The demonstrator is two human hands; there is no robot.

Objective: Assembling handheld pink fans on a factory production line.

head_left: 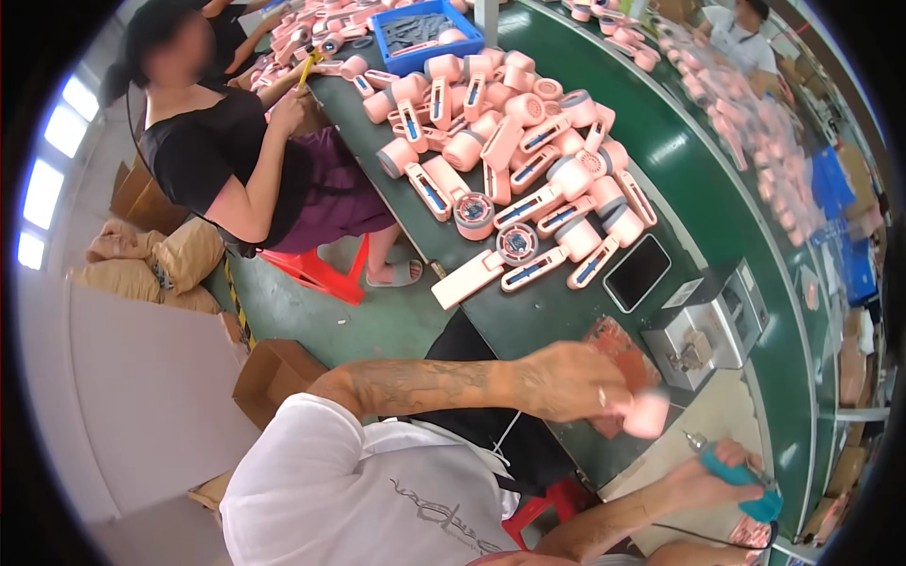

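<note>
My left hand [564, 382] is closed around a pink hair dryer [645, 415], slightly smeared by motion, with its round body sticking out to the right of my fingers. In my right hand [703, 486] is a teal electric screwdriver [738, 470], its bit pointing up and left toward the hair dryer but apart from it. Under my left hand lies a reddish-brown worn pad [623, 363]. Ahead, a heap of pink hair dryers [510, 141] covers the bench, many with open handles showing blue strips inside.
A dark-screened tablet-like device [637, 274] lies beside a metal box-shaped fixture [708, 325] on the green bench [675, 141]. Farther off is a blue bin [425, 38] of grey parts. A co-worker [226, 141] sits at the left. A cardboard box [283, 377] stands on the floor.
</note>
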